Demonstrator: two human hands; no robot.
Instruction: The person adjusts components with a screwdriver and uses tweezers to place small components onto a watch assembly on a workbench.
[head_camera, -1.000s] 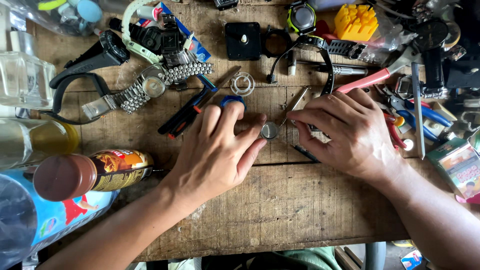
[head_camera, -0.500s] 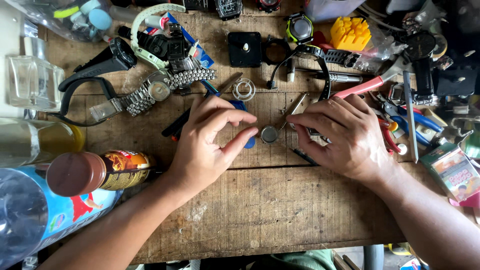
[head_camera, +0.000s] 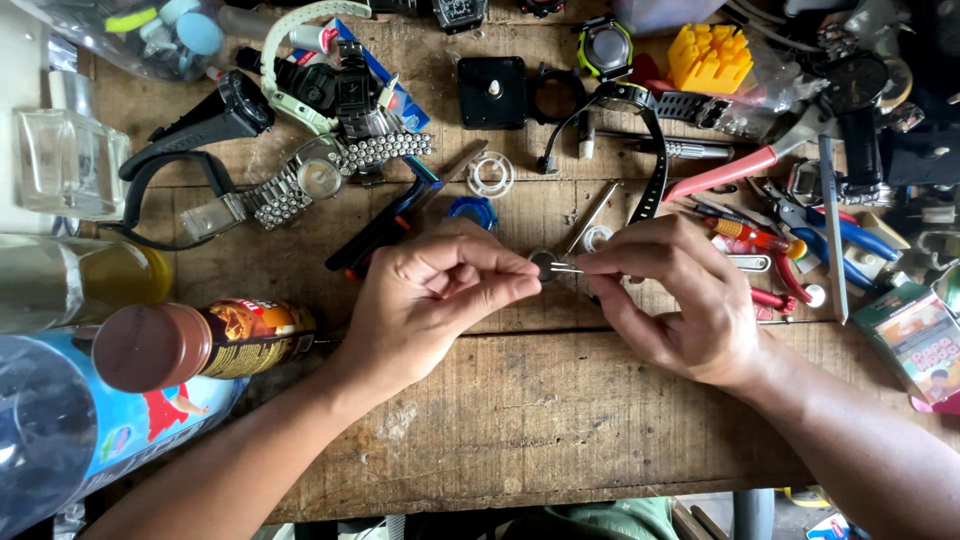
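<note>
Above wooden bench: left hand grip pinching small round part; right hand grip holding tweezers.

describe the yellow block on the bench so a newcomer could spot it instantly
Start at the worn wooden workbench and look along its far edge, toward the right. Beyond the red-handled pliers sits the yellow block, the only bright yellow thing there, its top cut into a grid of slots.
</note>
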